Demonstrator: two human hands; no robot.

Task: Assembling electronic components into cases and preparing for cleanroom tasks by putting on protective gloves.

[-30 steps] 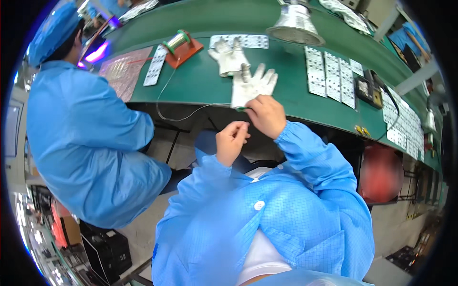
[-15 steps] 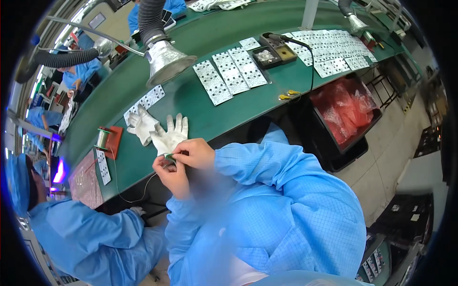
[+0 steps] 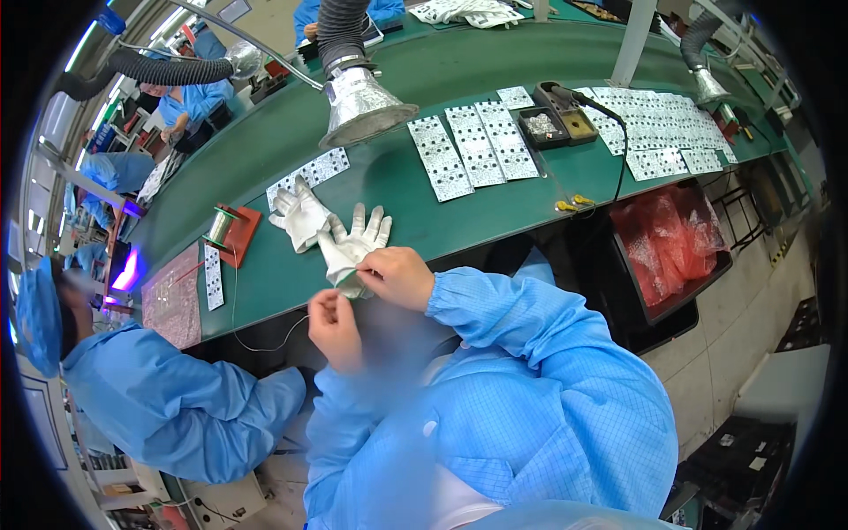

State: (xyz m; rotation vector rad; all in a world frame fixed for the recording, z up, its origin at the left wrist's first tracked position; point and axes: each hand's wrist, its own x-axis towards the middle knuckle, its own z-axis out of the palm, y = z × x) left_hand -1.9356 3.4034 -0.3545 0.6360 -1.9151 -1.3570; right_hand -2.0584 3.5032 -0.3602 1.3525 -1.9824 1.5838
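Observation:
My right hand [image 3: 399, 276] pinches a thin green strip [image 3: 347, 276] at the cuff end of a white glove, above the bench's near edge. Just left and nearer, my left hand [image 3: 336, 331] is closed with curled fingers; what they hold is hidden. A thin pale cord [image 3: 281, 344] loops below the bench edge and reaches this hand. The white glove [image 3: 355, 238] lies with its fingers pointing away from me. Beside it on the left, a second white glove [image 3: 302, 219] touches a printed white board strip [image 3: 309, 175].
On the green bench [image 3: 389, 199] are a wire spool on a red stand [image 3: 233, 231], several boards [image 3: 481, 146], a soldering iron holder [image 3: 565, 110] and yellow clips [image 3: 574, 203]. A fume hood [image 3: 367, 106] hangs above. A red-lined bin [image 3: 667, 247] stands right; a co-worker [image 3: 177, 397] sits left.
My hands have moved apart, the left dropping nearer to me while the right keeps its pinch. The whole view has shifted, so the bench appears farther right.

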